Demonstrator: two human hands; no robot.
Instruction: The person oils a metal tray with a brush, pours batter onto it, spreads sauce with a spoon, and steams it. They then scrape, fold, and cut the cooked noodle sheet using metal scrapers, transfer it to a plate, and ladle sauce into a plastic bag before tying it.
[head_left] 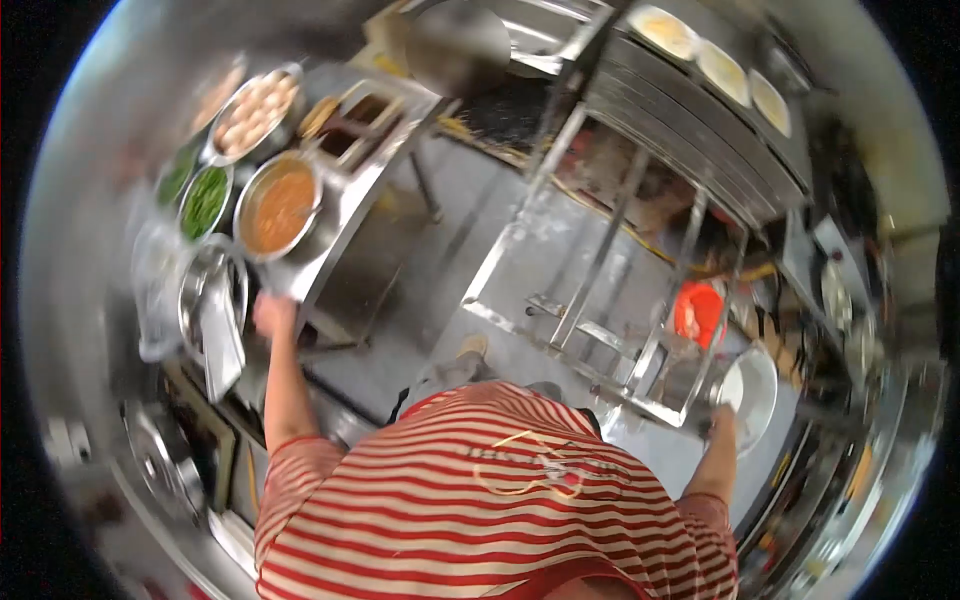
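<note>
Shirt: a red-and-cream striped shirt (pixel 450 530) is filling the lower middle, and its chest print (pixel 530 470) is carrying a line of dark lettering too blurred to read.
Left hand: the left hand (pixel 275 312) is reaching to the table (pixel 345 205), just beside a steel bowl (pixel 187 305); its fingers are smearing into blur, so how far it is opening, or whether it is holding anything, I cannot tell.
Steel bowl: it is sitting at the table's near end, with a white flat piece (pixel 221 340) lying across it and hanging over its rim.
Right hand: the right hand (pixel 722 418) is meeting the left edge of a pale bowl (pixel 760 385), low on the right; it seems to be touching the rim, but I cannot tell how tightly the fingers are closing.
Table foods: orange-red sauce (pixel 282 210), chopped greens (pixel 206 203) and eggs (pixel 258 112) are standing in separate containers.
Metal frame: a metal frame (pixel 515 325) is standing ahead, its bars partly hiding an orange basin (pixel 698 313).
Edges: the black rounded border is cutting off the surroundings, and a clear plastic bag (pixel 155 290) is blurring at far left.
</note>
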